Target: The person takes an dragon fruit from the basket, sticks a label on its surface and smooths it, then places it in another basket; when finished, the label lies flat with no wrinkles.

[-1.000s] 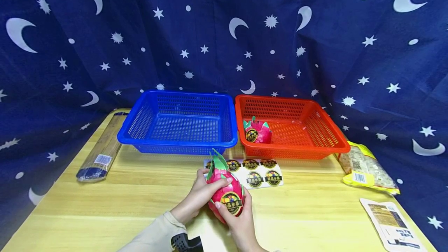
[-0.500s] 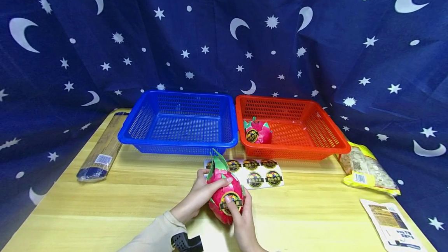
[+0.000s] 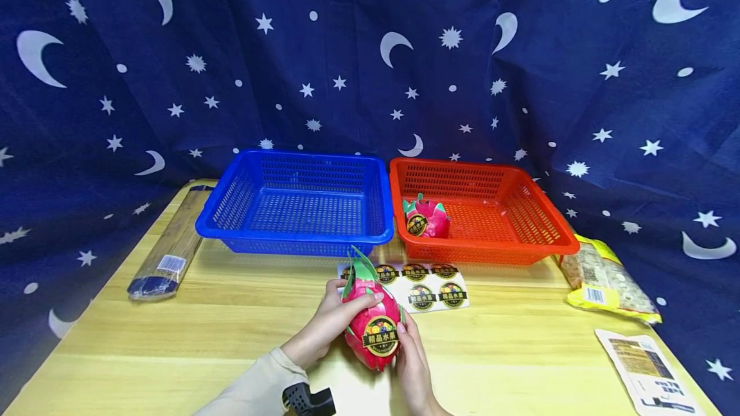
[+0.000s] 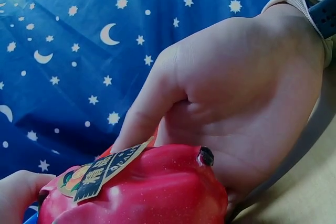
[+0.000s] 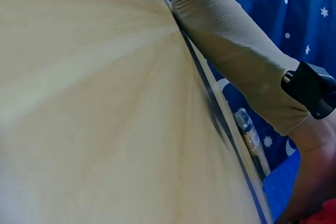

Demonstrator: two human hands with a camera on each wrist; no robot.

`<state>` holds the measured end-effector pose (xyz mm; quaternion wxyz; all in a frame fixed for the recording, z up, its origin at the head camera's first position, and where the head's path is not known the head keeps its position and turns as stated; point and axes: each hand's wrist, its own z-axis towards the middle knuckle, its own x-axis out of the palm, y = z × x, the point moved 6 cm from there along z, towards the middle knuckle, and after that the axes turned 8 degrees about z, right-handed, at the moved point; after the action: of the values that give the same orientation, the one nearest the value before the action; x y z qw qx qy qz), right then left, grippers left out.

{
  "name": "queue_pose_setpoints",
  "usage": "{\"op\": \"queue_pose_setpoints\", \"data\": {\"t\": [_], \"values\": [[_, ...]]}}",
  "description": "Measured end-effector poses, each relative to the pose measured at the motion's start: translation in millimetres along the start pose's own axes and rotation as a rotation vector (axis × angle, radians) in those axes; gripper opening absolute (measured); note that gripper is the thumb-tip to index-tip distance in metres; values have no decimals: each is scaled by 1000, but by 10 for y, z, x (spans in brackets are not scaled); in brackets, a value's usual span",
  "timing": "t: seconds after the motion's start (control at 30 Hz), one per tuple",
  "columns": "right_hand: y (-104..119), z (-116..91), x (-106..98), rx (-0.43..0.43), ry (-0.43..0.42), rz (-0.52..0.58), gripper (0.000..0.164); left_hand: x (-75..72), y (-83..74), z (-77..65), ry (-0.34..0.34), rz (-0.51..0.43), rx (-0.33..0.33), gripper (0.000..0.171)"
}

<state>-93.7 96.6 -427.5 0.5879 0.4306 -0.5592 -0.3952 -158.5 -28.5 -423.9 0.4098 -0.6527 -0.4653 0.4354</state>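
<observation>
A pink dragon fruit [image 3: 376, 300] with green leaf tips is held over the near middle of the table, its dark-tipped end toward me. On its near face is a round black-and-gold fruit sticker [image 3: 380, 336]; its edge stands slightly off the curved skin in the left wrist view. My left hand [image 3: 332, 320] grips the fruit from the left, thumb across its upper face. My right hand [image 3: 412, 364] holds its right side, thumb at the sticker's right edge; this hand [image 4: 231, 93] looms large in the left wrist view. Its far fingers are hidden.
A sticker sheet [image 3: 433, 303] lies just behind the fruit. Beyond stand a blue basket [image 3: 295, 236] and a red basket [image 3: 491, 250] with another stickered dragon fruit [image 3: 428, 218]. Packages lie at both sides: a long one [image 3: 170, 242], a yellow bag [image 3: 613, 281], a white pack [image 3: 647, 371].
My right thumb has slid rightward across the sticker, from its lower left over its face to its right edge. The whole sticker face now shows. My left hand has kept its grip.
</observation>
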Motion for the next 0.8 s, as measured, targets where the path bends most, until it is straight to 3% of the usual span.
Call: {"op": "queue_pose_setpoints", "data": {"t": [0.47,0.8], "values": [[14,4,-11,-19,32,-19,50,-11,9,10,-9,13,-8,79],[34,50,-62,53,-33,-57,47,-18,14,9,-2,29,-16,77]]}}
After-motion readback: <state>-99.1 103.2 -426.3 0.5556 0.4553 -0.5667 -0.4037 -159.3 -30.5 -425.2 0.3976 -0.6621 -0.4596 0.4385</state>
